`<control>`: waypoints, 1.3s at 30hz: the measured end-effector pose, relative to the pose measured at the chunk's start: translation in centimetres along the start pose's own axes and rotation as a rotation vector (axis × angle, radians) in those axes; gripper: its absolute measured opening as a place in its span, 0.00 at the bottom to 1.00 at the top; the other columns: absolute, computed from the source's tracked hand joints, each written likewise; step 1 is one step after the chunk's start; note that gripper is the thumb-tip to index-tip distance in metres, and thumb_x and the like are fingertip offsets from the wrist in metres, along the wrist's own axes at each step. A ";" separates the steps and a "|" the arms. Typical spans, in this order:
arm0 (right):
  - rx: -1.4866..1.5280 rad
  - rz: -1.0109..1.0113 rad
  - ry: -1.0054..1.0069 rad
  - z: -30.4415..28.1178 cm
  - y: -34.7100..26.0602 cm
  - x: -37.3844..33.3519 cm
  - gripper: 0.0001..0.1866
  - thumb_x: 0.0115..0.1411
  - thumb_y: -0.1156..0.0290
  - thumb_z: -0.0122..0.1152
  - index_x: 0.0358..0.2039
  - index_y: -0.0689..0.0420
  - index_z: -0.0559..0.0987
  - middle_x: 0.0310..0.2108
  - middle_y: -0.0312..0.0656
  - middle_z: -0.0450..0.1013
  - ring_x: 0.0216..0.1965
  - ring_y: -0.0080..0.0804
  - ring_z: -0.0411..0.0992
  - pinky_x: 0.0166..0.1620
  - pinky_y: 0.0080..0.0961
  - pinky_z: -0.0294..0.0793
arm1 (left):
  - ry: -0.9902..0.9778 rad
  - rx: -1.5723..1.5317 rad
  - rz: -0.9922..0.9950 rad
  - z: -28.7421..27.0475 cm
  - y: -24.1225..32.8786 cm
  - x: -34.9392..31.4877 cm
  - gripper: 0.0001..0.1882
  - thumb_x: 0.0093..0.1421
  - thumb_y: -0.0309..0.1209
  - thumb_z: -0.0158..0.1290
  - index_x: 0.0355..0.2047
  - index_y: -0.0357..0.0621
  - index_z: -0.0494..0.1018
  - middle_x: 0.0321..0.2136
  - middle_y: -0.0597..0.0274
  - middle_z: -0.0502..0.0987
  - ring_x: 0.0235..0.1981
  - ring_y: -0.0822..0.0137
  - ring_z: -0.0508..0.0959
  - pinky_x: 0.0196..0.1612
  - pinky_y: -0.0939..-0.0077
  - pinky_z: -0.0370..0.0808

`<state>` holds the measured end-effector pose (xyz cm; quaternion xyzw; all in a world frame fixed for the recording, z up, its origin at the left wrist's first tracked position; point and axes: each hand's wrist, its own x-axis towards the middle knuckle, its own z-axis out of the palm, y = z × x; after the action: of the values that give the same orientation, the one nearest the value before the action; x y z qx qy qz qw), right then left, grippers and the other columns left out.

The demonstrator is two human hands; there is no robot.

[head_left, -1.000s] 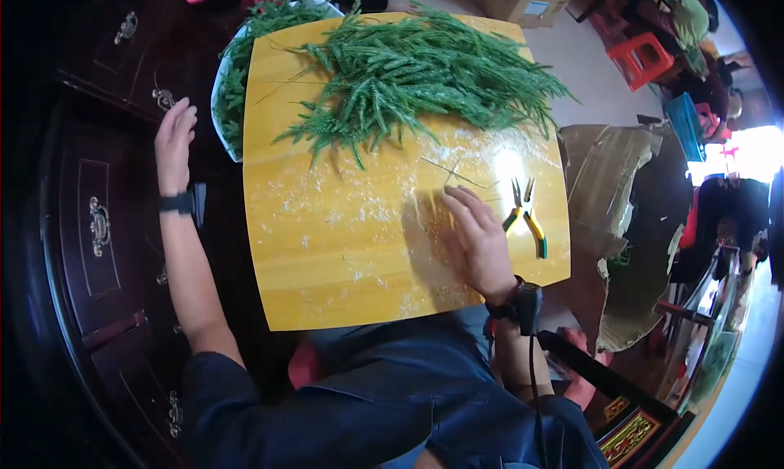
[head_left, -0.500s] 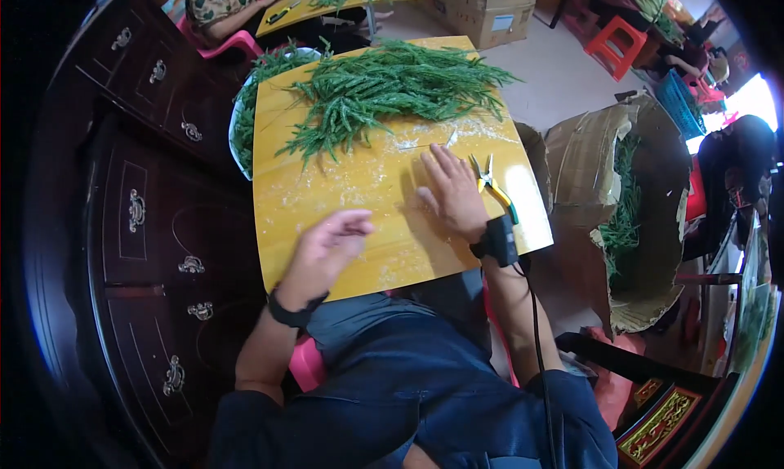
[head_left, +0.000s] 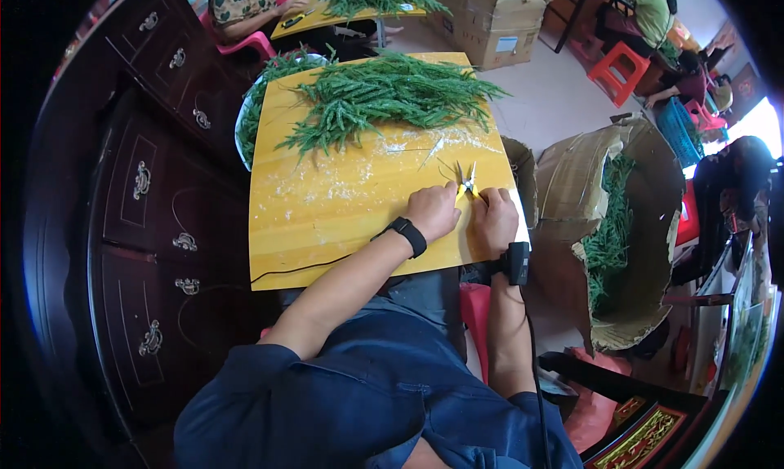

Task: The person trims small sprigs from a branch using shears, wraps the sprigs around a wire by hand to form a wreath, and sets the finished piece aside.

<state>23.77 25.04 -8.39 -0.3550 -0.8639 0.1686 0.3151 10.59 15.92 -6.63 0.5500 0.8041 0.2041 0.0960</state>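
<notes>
A pair of pliers (head_left: 466, 183) with yellow handles lies near the table's right side, its jaws apart and pointing away from me. My left hand (head_left: 434, 213) is closed at the left handle. Closed around the right handle is my right hand (head_left: 495, 221), hiding most of it. A thin dark strand shows just beyond my left fingers; whether they touch it I cannot tell. Across the far half of the yellow table (head_left: 298, 224) spreads a pile of green artificial sprigs (head_left: 392, 93), frosted in places.
White flakes (head_left: 327, 187) are scattered over the tabletop. A black cable (head_left: 302, 269) runs along its near left edge. Dark drawers (head_left: 155, 224) stand at the left, a torn carton (head_left: 572, 191) with greenery at the right. A co-worker (head_left: 245, 8) sits at another table beyond.
My left hand has moved right across the table to the pliers. My right hand has left the tabletop and closed on them. The pliers have shifted slightly toward me.
</notes>
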 end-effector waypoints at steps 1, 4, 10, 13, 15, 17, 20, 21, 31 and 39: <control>0.018 -0.024 0.024 0.0 0.2 -0.1 0.06 0.55 0.73 0.60 0.34 0.60 0.76 0.31 0.49 0.72 0.31 0.48 0.73 0.37 0.38 0.74 | -0.008 -0.006 0.014 0.2 0.2 -0.1 0.14 0.57 0.39 0.54 0.34 0.41 0.70 0.26 0.49 0.78 0.29 0.47 0.79 0.32 0.53 0.75; 0.159 0.030 -0.021 -1.4 -1.6 -1.0 0.10 0.56 0.71 0.59 0.37 0.61 0.76 0.33 0.50 0.73 0.36 0.50 0.73 0.41 0.39 0.73 | -0.022 -0.016 0.028 0.3 -0.2 -0.9 0.12 0.57 0.38 0.52 0.33 0.41 0.69 0.23 0.48 0.77 0.28 0.47 0.79 0.31 0.52 0.74; 0.612 -0.007 -0.007 0.1 -5.0 1.8 0.19 0.60 0.67 0.57 0.49 0.63 0.73 0.47 0.55 0.71 0.50 0.52 0.69 0.53 0.37 0.68 | 0.264 -0.356 -0.087 -4.4 -5.6 -5.0 0.11 0.60 0.34 0.51 0.30 0.40 0.64 0.16 0.50 0.69 0.19 0.57 0.73 0.24 0.60 0.68; 0.317 -0.222 -0.116 5.2 -6.9 3.3 0.29 0.64 0.59 0.53 0.60 0.62 0.64 0.61 0.56 0.60 0.63 0.52 0.57 0.63 0.43 0.57 | 0.363 -0.625 -0.205 -8.2 -8.5 -7.5 0.10 0.59 0.32 0.52 0.27 0.39 0.66 0.16 0.54 0.70 0.18 0.61 0.73 0.23 0.66 0.67; -0.033 -0.441 -0.315 8.0 -8.0 4.0 0.36 0.64 0.48 0.48 0.64 0.60 0.59 0.66 0.55 0.52 0.68 0.52 0.48 0.66 0.50 0.49 | 0.365 -0.765 -0.226 -9.6 -10.7 -9.4 0.09 0.61 0.30 0.51 0.27 0.40 0.65 0.17 0.61 0.67 0.19 0.69 0.68 0.23 0.71 0.64; -0.075 -0.461 -0.360 9.0 -8.4 4.1 0.37 0.63 0.46 0.47 0.64 0.60 0.59 0.67 0.56 0.50 0.68 0.52 0.48 0.66 0.51 0.48 | 0.366 -0.909 -0.248 -10.7 -12.1 -11.2 0.09 0.62 0.29 0.50 0.27 0.40 0.65 0.17 0.68 0.64 0.19 0.77 0.64 0.22 0.76 0.61; -0.147 -0.521 -0.461 9.7 -8.8 4.9 0.40 0.63 0.42 0.45 0.65 0.60 0.57 0.68 0.56 0.48 0.69 0.52 0.46 0.67 0.53 0.45 | 0.340 -1.011 -0.352 -13.1 -12.7 -13.9 0.08 0.64 0.26 0.48 0.28 0.41 0.65 0.20 0.75 0.61 0.21 0.83 0.58 0.22 0.81 0.57; -0.167 -0.486 -0.459 9.4 -8.2 5.0 0.41 0.62 0.41 0.44 0.65 0.60 0.56 0.68 0.56 0.47 0.69 0.52 0.45 0.67 0.53 0.45 | 0.329 -1.020 -0.373 -13.4 -13.0 -14.9 0.06 0.65 0.26 0.47 0.29 0.42 0.65 0.20 0.75 0.61 0.21 0.83 0.58 0.21 0.83 0.55; -0.302 -0.136 -0.243 4.6 4.6 10.1 0.38 0.63 0.43 0.43 0.63 0.60 0.60 0.64 0.58 0.54 0.66 0.54 0.49 0.65 0.49 0.49 | 0.238 -1.076 -0.536 -13.4 -12.7 -18.8 0.05 0.64 0.29 0.47 0.36 0.43 0.69 0.21 0.75 0.66 0.15 0.86 0.61 0.16 0.90 0.55; -0.188 0.143 -0.064 4.9 10.3 12.7 0.25 0.61 0.56 0.51 0.51 0.62 0.69 0.48 0.59 0.69 0.53 0.55 0.65 0.56 0.47 0.65 | 0.164 -0.869 -0.472 -13.1 -15.1 -18.0 0.05 0.62 0.28 0.49 0.31 0.41 0.68 0.18 0.74 0.65 0.16 0.82 0.63 0.18 0.83 0.58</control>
<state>18.77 40.95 -11.90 -0.4381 -0.8580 0.1204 0.2398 -0.39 -8.33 -2.68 0.2445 0.7523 0.5354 0.2960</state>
